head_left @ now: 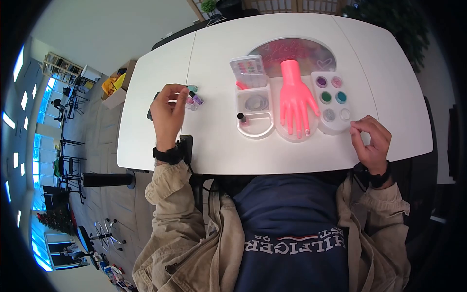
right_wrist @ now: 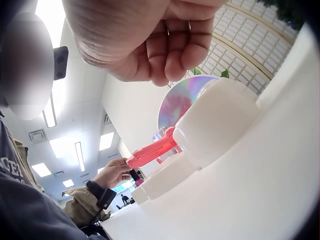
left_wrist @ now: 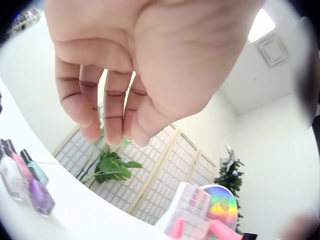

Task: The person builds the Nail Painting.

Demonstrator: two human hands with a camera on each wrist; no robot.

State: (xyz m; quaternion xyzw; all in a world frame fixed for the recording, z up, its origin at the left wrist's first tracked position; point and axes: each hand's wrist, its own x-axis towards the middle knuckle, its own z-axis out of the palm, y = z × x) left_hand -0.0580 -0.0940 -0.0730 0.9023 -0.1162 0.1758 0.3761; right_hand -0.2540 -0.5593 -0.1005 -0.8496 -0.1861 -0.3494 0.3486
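My left hand (head_left: 169, 109) hovers over the left part of the table, its fingers loosely bent and nothing between them. Close by its fingertips lies a group of nail polish bottles, among them a purple bottle (left_wrist: 41, 197), a teal bottle (left_wrist: 39, 172) and a clear bottle (left_wrist: 13, 176). My right hand (head_left: 373, 141), fingers loosely curled with nothing seen in them, hangs at the near right corner of the white tray of glitter pots (head_left: 332, 127). Between the hands a pink practice hand (head_left: 294, 95) lies palm down; one fingertip carries a decorated nail (head_left: 307, 132).
A white organizer (head_left: 255, 133) left of the practice hand holds a black-capped polish bottle (head_left: 241, 117) and a coil of clear material (head_left: 256, 102). Its lidded nail case (head_left: 247, 68) stands open. An iridescent round-topped panel (head_left: 321, 51) rises behind. The table's front edge (head_left: 272, 173) meets my body.
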